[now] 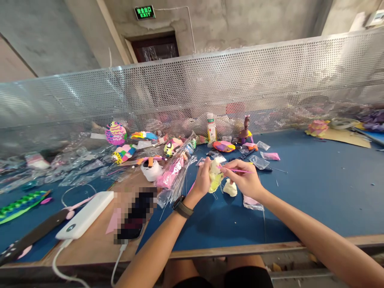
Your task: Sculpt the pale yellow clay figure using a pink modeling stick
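Observation:
My left hand [204,178], with a dark watch on its wrist, is closed around a pale cream and yellow clay figure [215,182]. Thin wires stick out below the figure. In my right hand [244,178] is a slim pink modelling tool [240,171], pinched between the fingers, its tip at the figure's cream upper part. Just below and between the hands, a lump of cream clay [230,188] rests on the blue table [300,192]. My fingers cover part of the figure.
Painted clay models, including a pink round one [115,133], line the back beside a bottle [211,129]. A bundle of wires [183,176] lies left of my hands. A white power bank [85,216] and a phone [135,216] with cables lie farther left. Perforated metal panel [210,84] stands behind.

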A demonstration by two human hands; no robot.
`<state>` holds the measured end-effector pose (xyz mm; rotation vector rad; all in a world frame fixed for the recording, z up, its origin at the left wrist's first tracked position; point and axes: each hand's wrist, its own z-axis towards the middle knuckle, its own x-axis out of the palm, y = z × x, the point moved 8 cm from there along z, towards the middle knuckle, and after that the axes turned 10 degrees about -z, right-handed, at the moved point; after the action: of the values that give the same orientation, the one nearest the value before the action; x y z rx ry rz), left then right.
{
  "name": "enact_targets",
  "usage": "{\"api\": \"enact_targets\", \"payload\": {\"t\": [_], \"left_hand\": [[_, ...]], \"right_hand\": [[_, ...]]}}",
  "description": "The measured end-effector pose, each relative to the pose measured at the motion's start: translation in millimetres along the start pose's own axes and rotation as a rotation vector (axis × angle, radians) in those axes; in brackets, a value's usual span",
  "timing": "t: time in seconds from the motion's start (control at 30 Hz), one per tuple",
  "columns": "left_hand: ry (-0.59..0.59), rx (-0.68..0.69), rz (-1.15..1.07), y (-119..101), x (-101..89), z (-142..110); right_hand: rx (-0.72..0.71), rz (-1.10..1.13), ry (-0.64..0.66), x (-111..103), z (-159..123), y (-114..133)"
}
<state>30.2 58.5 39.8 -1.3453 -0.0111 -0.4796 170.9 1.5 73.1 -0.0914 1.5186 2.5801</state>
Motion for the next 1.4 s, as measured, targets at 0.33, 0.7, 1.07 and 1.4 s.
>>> {"api": "enact_targets", "payload": {"t": [0.33,0.7,1.07,1.4], "left_hand": [[0.003,0.058,-0.081,4.7,-7.2,4.2],[-0.004,0.043,-0.027,2.8,-8.8,4.1],[-0.024,0.046,0.002,0.9,-5.5,1.5],[-0.069,0.117,0.114,-9.1,-8.6,-1.5]], "right_hand": [[0.202,0.062,0.069,3.0,4.3,-16.9],[0.208,0.108,0.168,3.3,5.2,-4.5],[0.218,0.060,0.127,1.7,8.9,-5.9],[0.249,0.068,0.208,5.6,10.3,-7.7]]}}
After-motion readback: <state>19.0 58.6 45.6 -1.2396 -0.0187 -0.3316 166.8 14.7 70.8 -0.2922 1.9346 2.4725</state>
